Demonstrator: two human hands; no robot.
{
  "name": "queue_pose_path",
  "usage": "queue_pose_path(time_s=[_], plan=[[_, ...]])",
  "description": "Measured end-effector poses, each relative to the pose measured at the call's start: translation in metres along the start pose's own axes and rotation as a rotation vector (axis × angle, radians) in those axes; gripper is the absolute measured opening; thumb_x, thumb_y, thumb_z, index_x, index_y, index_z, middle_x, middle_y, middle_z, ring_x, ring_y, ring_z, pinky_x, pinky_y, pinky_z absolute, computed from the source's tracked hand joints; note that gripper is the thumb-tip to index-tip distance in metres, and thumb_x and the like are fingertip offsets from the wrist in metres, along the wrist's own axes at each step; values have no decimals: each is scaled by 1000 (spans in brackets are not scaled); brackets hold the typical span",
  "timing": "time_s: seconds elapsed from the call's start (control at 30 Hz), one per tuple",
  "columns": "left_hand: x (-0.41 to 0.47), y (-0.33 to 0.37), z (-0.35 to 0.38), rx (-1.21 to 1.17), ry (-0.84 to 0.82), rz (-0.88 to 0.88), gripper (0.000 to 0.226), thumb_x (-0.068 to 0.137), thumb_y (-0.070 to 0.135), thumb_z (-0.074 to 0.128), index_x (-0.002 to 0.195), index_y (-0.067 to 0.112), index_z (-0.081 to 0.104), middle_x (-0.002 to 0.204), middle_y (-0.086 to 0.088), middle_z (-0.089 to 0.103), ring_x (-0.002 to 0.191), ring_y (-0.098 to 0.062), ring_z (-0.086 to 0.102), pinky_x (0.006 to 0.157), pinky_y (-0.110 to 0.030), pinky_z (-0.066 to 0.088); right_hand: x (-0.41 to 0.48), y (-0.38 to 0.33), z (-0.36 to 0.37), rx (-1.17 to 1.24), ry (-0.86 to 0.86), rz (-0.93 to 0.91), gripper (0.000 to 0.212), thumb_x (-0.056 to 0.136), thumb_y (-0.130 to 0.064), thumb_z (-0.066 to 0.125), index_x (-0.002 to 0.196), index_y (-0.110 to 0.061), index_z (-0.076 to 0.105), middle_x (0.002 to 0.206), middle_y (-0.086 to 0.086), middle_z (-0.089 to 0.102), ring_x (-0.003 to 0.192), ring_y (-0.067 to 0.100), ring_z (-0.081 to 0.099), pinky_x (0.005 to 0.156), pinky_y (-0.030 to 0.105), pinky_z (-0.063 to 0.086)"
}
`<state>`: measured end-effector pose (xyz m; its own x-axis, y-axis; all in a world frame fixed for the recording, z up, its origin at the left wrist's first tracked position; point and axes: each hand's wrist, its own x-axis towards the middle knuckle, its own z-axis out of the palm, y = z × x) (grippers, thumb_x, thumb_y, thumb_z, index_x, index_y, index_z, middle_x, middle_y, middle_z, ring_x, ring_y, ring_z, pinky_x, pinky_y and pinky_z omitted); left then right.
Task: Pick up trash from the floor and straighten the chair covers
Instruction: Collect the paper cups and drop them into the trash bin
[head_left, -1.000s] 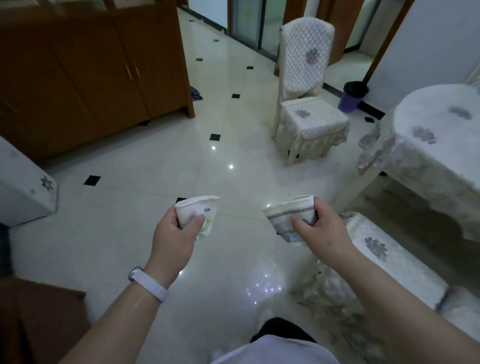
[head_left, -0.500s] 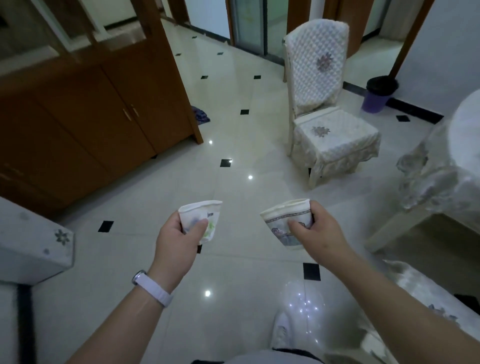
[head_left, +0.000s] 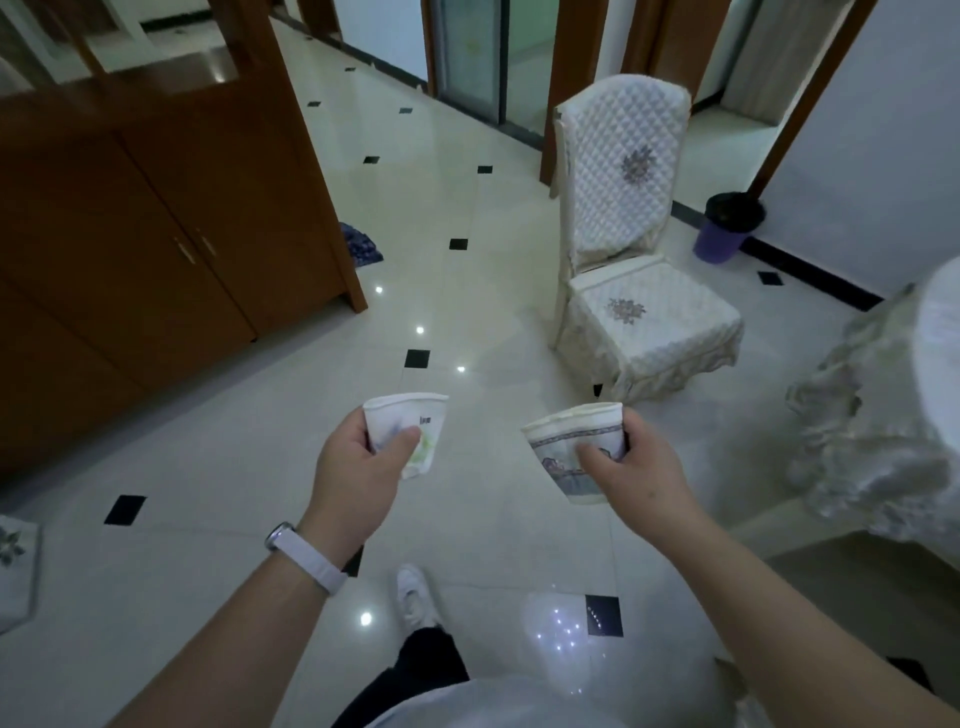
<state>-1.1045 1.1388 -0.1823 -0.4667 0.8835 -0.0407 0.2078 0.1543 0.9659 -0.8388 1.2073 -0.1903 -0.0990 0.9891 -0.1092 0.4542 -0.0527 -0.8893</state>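
Observation:
My left hand grips a crushed white paper cup with green print, held out over the tiled floor. My right hand grips a second crumpled paper cup, cream with a grey-blue band. Ahead on the right stands a chair in a quilted cream cover with a flower motif; its seat cover has a frilled skirt. A purple bin with a black liner sits against the wall behind the chair.
A brown wooden cabinet fills the left side, with a dark blue cloth on the floor by its corner. A table under a ruffled cream cloth is at the right edge. Another covered piece shows at the lower left. My foot is on the floor.
I have walked forward and the view has risen: the covered chair and the purple bin are nearer and more central. Both hands keep hold of their cups.

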Motion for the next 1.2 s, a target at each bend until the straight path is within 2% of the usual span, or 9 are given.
queue_pose_path(time_s=[0.13, 0.27, 0.43, 0.6, 0.8, 0.87, 0.97, 1.0, 1.2], plan=[[88, -9, 2, -82, -45, -16, 14, 88, 15, 69, 94, 28, 69, 89, 14, 74, 82, -9, 70, 73, -32, 58, 66, -35, 27, -53, 37, -10, 20, 81, -18, 66, 91, -35, 61, 81, -23, 67, 73, -4, 62, 56, 8, 44], [177, -2, -5, -133, -89, 20, 16, 87, 14, 70, 92, 29, 69, 87, 17, 74, 80, -5, 70, 67, -22, 55, 130, -82, 54, -71, 78, -26, 19, 82, -18, 67, 93, -31, 60, 87, -12, 68, 78, -1, 63, 64, 13, 49], [269, 12, -19, -125, -143, 83, 15, 88, 16, 70, 94, 29, 69, 88, 21, 73, 78, 2, 68, 60, -11, 49, 186, -120, 90, -49, 152, -43, 24, 81, -14, 67, 87, -36, 59, 79, -16, 67, 72, -7, 60, 56, 4, 42], [343, 13, -21, -123, -136, 93, 15, 87, 15, 70, 93, 29, 68, 87, 22, 72, 76, 3, 67, 58, -9, 47, 244, -130, 119, -39, 87, -13, 25, 82, -16, 66, 102, -32, 64, 90, -19, 69, 84, -3, 64, 72, 17, 52], [430, 9, 5, -75, -156, 34, 15, 88, 18, 70, 95, 31, 68, 88, 22, 72, 79, 2, 68, 60, -11, 50, 351, -128, 136, 11, 83, -14, 21, 81, -24, 65, 97, -37, 62, 90, -25, 67, 80, -7, 62, 62, 5, 44], [462, 8, 15, -52, -161, 28, 15, 88, 18, 70, 97, 30, 69, 90, 18, 73, 80, -1, 69, 62, -14, 52, 395, -122, 143, 33, 79, 10, 20, 81, -24, 65, 96, -36, 62, 88, -23, 67, 79, -4, 63, 64, 11, 49], [519, 14, 28, -37, -145, 8, 17, 88, 17, 71, 100, 28, 70, 92, 11, 74, 84, -8, 70, 68, -23, 54, 469, -121, 153, 73, 56, 43, 21, 79, -28, 64, 99, -34, 62, 88, -15, 69, 79, 4, 66, 73, 32, 57], [538, 18, 32, -30, -143, 7, 18, 88, 16, 71, 101, 28, 70, 93, 9, 74, 84, -9, 70, 69, -27, 53, 491, -124, 154, 78, 43, 36, 22, 78, -30, 64, 100, -34, 61, 89, -15, 69, 79, 4, 66, 73, 32, 57], [640, 58, 67, -4, -151, 60, 18, 82, 31, 71, 99, 35, 70, 93, 5, 74, 82, -13, 70, 66, -28, 55, 600, -152, 133, 103, 50, -13, 19, 82, -21, 65, 98, -31, 61, 85, -17, 67, 74, -4, 61, 56, 7, 44]])
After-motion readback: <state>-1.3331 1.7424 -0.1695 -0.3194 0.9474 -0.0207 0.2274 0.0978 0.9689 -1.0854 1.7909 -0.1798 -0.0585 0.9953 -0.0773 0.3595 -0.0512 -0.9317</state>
